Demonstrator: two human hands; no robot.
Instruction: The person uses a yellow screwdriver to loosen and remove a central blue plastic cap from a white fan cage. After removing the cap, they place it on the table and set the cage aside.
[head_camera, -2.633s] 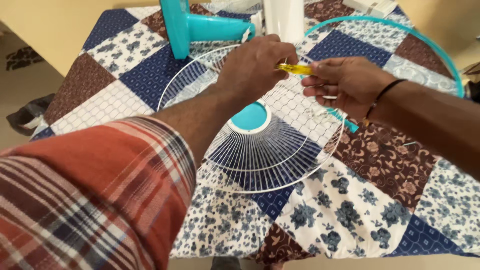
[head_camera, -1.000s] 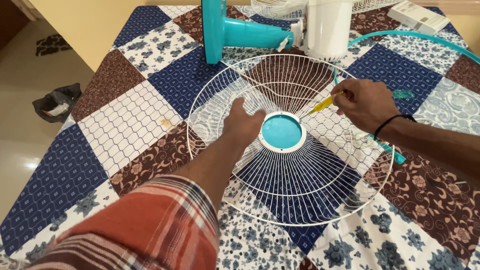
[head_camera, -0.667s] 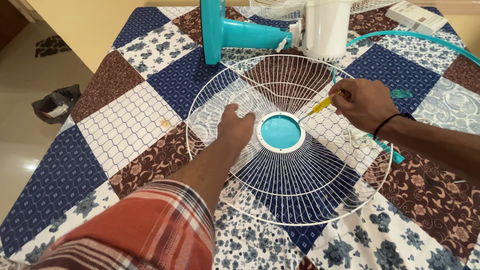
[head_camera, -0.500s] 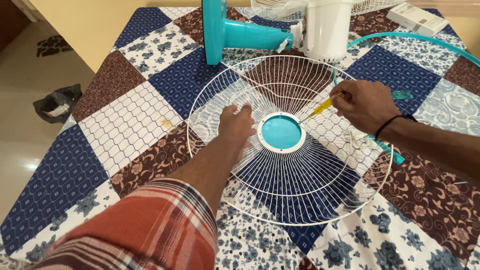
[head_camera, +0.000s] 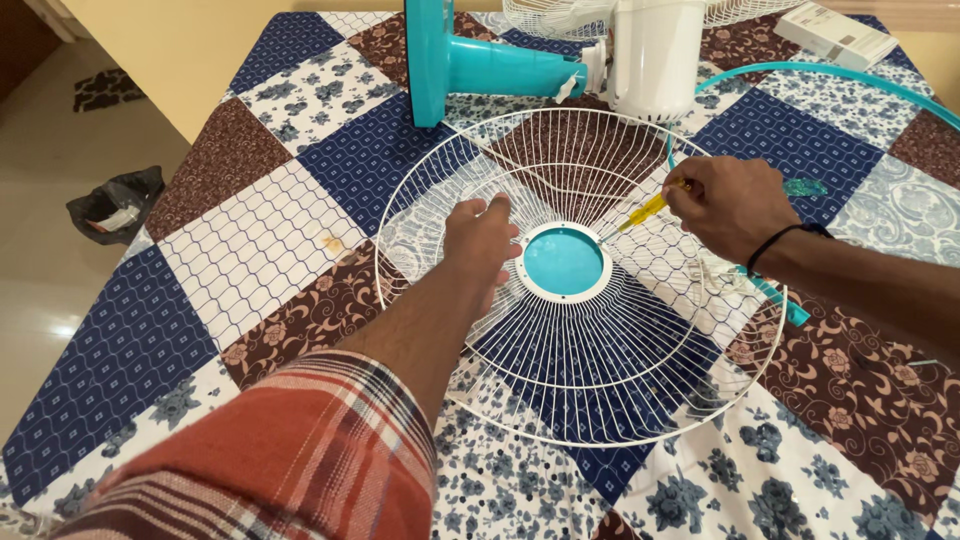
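Left hand (head_camera: 482, 240) on fan grille (head_camera: 590, 380)

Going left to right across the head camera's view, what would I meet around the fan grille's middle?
Black bag on the floor → left hand → teal centre disc → yellow screwdriver → right hand → black wristband.

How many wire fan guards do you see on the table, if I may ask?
2: one wire fan guard lies flat under both hands; a second guard sits partly cropped at the top edge.

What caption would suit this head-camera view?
Left hand pressing a white wire fan guard on a patchwork tablecloth while right hand holds a yellow screwdriver.
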